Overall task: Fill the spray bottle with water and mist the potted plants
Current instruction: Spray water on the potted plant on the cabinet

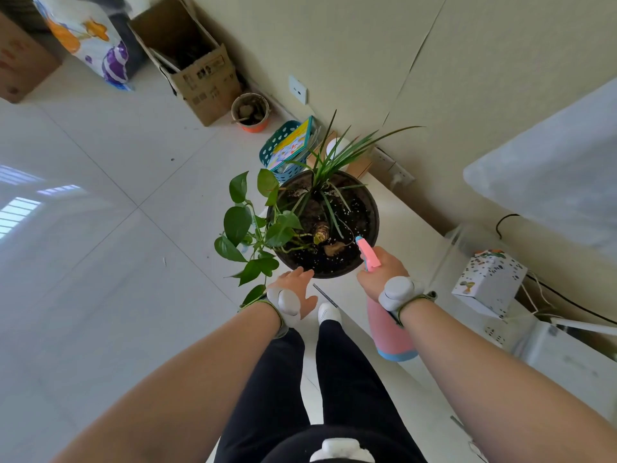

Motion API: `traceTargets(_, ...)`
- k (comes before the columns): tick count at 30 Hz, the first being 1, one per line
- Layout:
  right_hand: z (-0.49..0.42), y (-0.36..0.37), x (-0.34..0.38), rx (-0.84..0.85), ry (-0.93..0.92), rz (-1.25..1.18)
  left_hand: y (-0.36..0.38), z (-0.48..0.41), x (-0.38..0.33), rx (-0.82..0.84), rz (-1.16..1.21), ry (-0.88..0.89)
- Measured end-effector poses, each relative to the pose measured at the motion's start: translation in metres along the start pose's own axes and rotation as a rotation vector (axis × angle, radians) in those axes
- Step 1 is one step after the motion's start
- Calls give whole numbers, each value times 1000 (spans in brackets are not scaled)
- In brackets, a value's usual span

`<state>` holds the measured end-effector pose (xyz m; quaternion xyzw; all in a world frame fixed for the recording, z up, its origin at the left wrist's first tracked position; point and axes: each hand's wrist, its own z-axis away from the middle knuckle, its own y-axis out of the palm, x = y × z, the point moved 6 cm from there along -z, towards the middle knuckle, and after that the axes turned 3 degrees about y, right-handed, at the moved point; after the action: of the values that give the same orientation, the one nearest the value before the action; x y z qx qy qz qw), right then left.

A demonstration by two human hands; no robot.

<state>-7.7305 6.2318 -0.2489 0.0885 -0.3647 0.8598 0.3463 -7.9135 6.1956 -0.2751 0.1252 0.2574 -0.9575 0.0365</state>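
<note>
A home room: tiled floor, cardboard box, wall socket.

White ledge, black pot on it at centre, tiled floor, carton and bucket at 11 o'clock.

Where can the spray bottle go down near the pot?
Bare white ledge between the plant pot and the wall; open floor tiles left of the pothos leaves. Crowded behind the pot: teal basket, cardboard box. Right hand holds the spray bottle.
</note>
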Motion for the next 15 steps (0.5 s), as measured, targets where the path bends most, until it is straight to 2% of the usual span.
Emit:
traceTargets(4, -2, 2, 4, -24, -9, -11, 8, 0, 3, 7, 25, -16)
traceTargets(8, -4, 11, 12, 57, -99, -2, 12, 0, 7, -11, 28, -15)
traceTargets(13, -14, -2, -1, -109, -22, -98, 12, 0, 8, -41, -2, -15)
traceTargets(15, -17, -6, -4, -116, -29, -79, 11, 0, 7, -57, -23, -13)
